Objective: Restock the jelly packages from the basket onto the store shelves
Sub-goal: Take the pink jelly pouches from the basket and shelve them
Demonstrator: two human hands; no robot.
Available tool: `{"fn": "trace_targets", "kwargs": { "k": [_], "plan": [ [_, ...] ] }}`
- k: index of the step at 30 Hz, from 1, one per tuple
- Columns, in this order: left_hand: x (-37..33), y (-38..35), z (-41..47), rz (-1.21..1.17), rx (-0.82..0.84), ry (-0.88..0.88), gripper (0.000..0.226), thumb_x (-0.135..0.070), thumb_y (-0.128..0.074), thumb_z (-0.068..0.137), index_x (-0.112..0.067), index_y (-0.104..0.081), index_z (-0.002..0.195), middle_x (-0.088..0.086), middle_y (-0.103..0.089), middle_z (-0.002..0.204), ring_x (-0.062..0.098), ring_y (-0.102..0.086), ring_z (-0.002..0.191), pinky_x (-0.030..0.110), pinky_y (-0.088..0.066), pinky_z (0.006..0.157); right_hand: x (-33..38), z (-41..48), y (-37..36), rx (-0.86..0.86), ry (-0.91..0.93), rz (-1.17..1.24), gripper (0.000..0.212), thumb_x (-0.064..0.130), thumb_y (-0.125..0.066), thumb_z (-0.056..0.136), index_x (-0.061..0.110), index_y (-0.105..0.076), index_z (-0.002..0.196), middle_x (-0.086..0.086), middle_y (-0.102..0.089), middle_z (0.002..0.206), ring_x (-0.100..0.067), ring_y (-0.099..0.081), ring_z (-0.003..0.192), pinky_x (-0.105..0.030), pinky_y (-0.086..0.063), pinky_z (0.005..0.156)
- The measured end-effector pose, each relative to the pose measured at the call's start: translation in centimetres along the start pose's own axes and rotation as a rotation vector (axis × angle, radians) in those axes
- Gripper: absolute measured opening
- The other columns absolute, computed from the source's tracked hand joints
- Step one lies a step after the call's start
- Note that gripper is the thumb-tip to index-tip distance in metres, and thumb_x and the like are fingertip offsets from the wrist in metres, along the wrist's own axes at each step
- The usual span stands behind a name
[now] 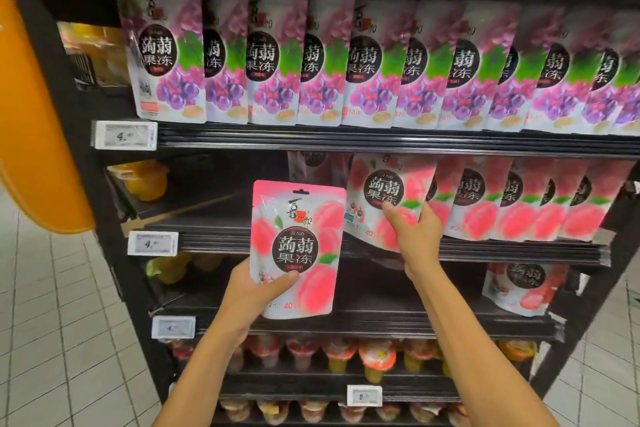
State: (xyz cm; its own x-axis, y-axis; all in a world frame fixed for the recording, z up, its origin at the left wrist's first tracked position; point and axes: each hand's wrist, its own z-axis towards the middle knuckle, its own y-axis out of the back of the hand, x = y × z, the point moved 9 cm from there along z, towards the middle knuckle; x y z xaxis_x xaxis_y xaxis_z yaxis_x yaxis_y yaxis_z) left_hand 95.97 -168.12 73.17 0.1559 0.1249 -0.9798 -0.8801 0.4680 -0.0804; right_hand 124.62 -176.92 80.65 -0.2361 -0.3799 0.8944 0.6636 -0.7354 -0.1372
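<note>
Head view, hands (258, 291) (415, 236) gripping peach pouches (298, 246), grape pouches (263, 59) above (cups (375, 357) below)

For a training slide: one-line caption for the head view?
Left hand holds a peach jelly pouch; right hand grips a second pouch at the shelf.

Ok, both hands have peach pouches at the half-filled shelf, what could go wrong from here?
The right hand grips the end pouch of the peach row, which tilts; released, it may topple into the bare shelf space on its left. The left hand pinches the second pouch only near its bottom corner, so it might slip or flop.
</note>
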Motion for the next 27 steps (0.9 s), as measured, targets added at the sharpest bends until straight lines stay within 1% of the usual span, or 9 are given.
{"fn": "trace_targets", "kwargs": {
  "k": [2,5,7,11,14,19,23,25,27],
  "plan": [
    [0.3,0.1,0.3,0.000,0.003,0.008,0.064,-0.034,-0.089,0.056,-0.016,-0.066,0.114,0.006,-0.076,0.105,0.025,-0.073,0.096,0.044,-0.060,0.082,0.1,0.2,-0.4,0.005,0.023,-0.046,0.015,0.023,-0.079,0.082,0.024,-0.070,0.093,0.008,-0.075,0.090,-0.012,-0.070,0.091,-0.037,-0.057,0.082],
    [0.8,0.1,0.7,0.002,-0.002,0.025,0.060,-0.027,-0.092,0.061,-0.016,-0.066,0.114,0.005,-0.076,0.104,0.024,-0.073,0.096,0.041,-0.061,0.079,-0.2,0.2,-0.6,0.016,0.033,-0.183,0.037,0.033,-0.079,0.081,0.011,-0.064,0.107,-0.002,-0.071,0.107,-0.021,-0.063,0.107,-0.048,-0.051,0.097],
    [1.3,-0.1,0.9,0.003,0.001,0.034,0.058,-0.027,-0.087,0.061,-0.016,-0.066,0.114,0.005,-0.076,0.103,0.024,-0.073,0.096,0.036,-0.061,0.075,-0.3,0.2,-0.2,0.026,0.043,-0.235,0.043,0.034,-0.081,0.079,0.012,-0.060,0.109,-0.002,-0.067,0.111,-0.020,-0.060,0.110,-0.050,-0.049,0.100],
    [2.0,-0.6,0.8,-0.015,0.002,0.050,0.057,-0.027,-0.088,0.062,-0.017,-0.067,0.114,0.005,-0.076,0.103,0.023,-0.073,0.094,0.032,-0.061,0.071,-0.6,-0.3,0.2,0.141,0.056,-0.330,0.078,0.032,-0.087,0.070,0.020,-0.049,0.137,0.005,-0.061,0.131,-0.013,-0.051,0.126,-0.034,-0.043,0.104],
    [2.3,-1.1,0.7,-0.020,-0.001,0.061,0.060,-0.028,-0.085,0.060,-0.015,-0.066,0.115,0.006,-0.076,0.102,0.024,-0.073,0.094,0.034,-0.061,0.072,-0.7,-0.6,0.0,0.228,0.067,-0.385,0.090,0.031,-0.089,0.068,0.024,-0.041,0.144,0.009,-0.056,0.138,-0.007,-0.047,0.128,-0.029,-0.040,0.104],
    [2.4,-1.8,0.4,-0.016,0.001,0.069,0.060,-0.026,-0.084,0.061,-0.014,-0.064,0.116,0.005,-0.076,0.102,0.023,-0.073,0.094,0.035,-0.062,0.074,0.2,0.1,-0.1,0.153,0.140,-0.422,0.083,0.021,-0.087,0.071,0.020,-0.044,0.141,0.003,-0.059,0.135,-0.016,-0.050,0.130,-0.036,-0.041,0.108],
    [2.3,-1.8,0.1,-0.002,-0.005,0.074,0.057,-0.022,-0.083,0.064,-0.013,-0.064,0.116,0.006,-0.076,0.103,0.024,-0.073,0.095,0.037,-0.062,0.076,-0.7,1.0,-0.8,0.126,0.063,-0.490,0.079,0.024,-0.086,0.074,0.014,-0.043,0.140,-0.006,-0.054,0.141,-0.027,-0.043,0.136,-0.044,-0.038,0.108],
    [2.2,-1.8,0.0,0.000,-0.009,0.071,0.059,-0.024,-0.083,0.061,-0.013,-0.064,0.116,0.007,-0.076,0.103,0.024,-0.073,0.095,0.039,-0.061,0.078,-1.3,1.1,-1.1,0.150,0.041,-0.519,0.071,0.026,-0.085,0.076,0.013,-0.045,0.132,-0.007,-0.058,0.135,-0.030,-0.045,0.132,-0.042,-0.042,0.101],
    [2.2,-1.7,-0.2,0.000,-0.009,0.070,0.061,-0.025,-0.083,0.061,-0.012,-0.064,0.117,0.008,-0.075,0.104,0.025,-0.073,0.097,0.042,-0.060,0.081,-1.5,0.9,-1.0,0.148,0.050,-0.539,0.054,0.028,-0.084,0.076,0.013,-0.047,0.111,-0.005,-0.063,0.111,-0.030,-0.054,0.116,-0.033,-0.048,0.080]
  ]
}}
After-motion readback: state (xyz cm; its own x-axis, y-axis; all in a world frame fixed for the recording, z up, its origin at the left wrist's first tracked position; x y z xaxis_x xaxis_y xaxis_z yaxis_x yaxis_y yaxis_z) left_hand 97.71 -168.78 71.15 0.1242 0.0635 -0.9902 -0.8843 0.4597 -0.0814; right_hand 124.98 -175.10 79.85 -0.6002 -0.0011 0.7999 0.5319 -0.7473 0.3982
